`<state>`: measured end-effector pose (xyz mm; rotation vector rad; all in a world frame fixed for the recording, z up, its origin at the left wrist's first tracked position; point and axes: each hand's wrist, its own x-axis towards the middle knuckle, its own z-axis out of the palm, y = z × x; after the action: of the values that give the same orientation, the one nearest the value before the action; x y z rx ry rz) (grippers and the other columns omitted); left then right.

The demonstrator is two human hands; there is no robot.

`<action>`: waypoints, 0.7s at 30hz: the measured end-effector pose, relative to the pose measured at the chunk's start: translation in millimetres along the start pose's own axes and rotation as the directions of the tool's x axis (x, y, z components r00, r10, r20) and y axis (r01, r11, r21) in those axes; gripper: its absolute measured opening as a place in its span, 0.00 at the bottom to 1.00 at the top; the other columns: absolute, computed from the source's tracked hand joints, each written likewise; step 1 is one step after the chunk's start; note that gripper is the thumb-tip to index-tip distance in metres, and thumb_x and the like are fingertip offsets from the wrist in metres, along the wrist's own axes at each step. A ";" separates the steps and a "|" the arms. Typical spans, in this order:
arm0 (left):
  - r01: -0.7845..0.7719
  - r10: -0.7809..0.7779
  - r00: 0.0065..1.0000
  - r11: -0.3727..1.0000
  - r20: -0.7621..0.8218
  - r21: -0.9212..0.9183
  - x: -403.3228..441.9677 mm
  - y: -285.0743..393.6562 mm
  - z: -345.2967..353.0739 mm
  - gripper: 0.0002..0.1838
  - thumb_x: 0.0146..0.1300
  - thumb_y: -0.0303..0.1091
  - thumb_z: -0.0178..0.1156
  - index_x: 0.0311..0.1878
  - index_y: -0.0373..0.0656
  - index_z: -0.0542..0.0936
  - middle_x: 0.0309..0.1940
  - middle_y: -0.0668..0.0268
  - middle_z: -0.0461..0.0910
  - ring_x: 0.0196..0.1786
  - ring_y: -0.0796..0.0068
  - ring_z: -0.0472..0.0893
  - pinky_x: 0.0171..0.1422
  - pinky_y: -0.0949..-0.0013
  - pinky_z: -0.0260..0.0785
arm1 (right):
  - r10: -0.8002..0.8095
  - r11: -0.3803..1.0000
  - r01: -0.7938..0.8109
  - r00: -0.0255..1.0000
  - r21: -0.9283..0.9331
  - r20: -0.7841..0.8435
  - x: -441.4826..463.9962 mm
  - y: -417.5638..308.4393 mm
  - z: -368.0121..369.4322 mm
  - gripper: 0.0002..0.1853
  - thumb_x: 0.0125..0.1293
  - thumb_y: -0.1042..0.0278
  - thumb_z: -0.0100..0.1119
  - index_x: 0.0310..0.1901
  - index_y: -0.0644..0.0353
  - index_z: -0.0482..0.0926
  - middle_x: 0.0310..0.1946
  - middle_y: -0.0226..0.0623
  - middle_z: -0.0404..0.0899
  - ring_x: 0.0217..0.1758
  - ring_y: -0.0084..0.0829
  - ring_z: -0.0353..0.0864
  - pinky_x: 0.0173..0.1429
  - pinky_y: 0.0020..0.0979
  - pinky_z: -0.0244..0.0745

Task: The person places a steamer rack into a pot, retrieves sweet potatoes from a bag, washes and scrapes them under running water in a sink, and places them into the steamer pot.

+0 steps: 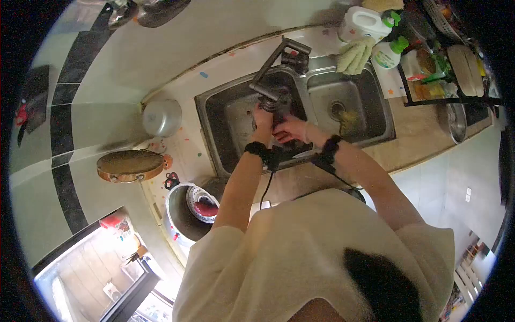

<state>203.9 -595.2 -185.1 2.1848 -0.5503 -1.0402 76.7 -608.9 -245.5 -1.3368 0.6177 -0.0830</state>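
Observation:
Both hands are low in the left basin of a steel double sink (230,115), under the black faucet (267,92). My left hand (262,118) is just below the faucet head, its fingers mostly hidden by it. Close on its right, my right hand (291,130) reaches in from the right with its fingers bent toward a dark object between the hands. That object is too dark and too covered to name. Black bands with cords circle both wrists.
A green cloth (355,56) hangs at the sink's back edge beside white bottles (366,24). A dish rack (434,102) stands right. Left are a metal pot (162,118), a round brown board (130,166) and a large pot (179,214) holding a strainer.

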 end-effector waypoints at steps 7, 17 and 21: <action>-0.666 0.661 0.727 0.745 0.187 -0.041 38.6 -42.6 -37.2 0.18 0.48 0.27 0.56 0.45 0.39 0.72 0.45 0.55 0.71 0.52 0.55 0.68 0.54 0.57 0.61 | 0.465 0.879 -0.470 0.883 0.085 0.071 15.9 -78.3 -26.0 0.06 0.50 0.60 0.61 0.23 0.49 0.76 0.18 0.22 0.69 0.16 0.15 0.62 0.16 0.16 0.54; -0.796 0.571 0.367 -0.217 0.734 0.566 -1.1 17.1 -82.8 0.12 0.42 0.34 0.56 0.32 0.40 0.78 0.44 0.51 0.74 0.47 0.58 0.74 0.53 0.57 0.65 | 0.472 0.875 -0.440 0.868 -0.203 0.153 24.7 -92.2 -14.8 0.06 0.51 0.65 0.59 0.26 0.54 0.74 0.15 0.24 0.69 0.10 0.20 0.59 0.13 0.24 0.54; -0.764 0.432 0.591 0.028 0.681 0.645 0.7 12.5 -76.8 0.10 0.41 0.34 0.58 0.28 0.39 0.77 0.31 0.55 0.77 0.32 0.59 0.78 0.35 0.61 0.71 | 0.315 0.563 -0.102 0.944 -0.820 0.099 42.7 -79.4 -12.3 0.05 0.54 0.69 0.54 0.32 0.58 0.73 0.23 0.32 0.74 0.25 0.32 0.72 0.30 0.31 0.68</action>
<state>264.3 -575.7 -140.1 2.0524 -2.5757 -0.5005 129.6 -656.9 -189.2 -2.1136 0.6271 0.6392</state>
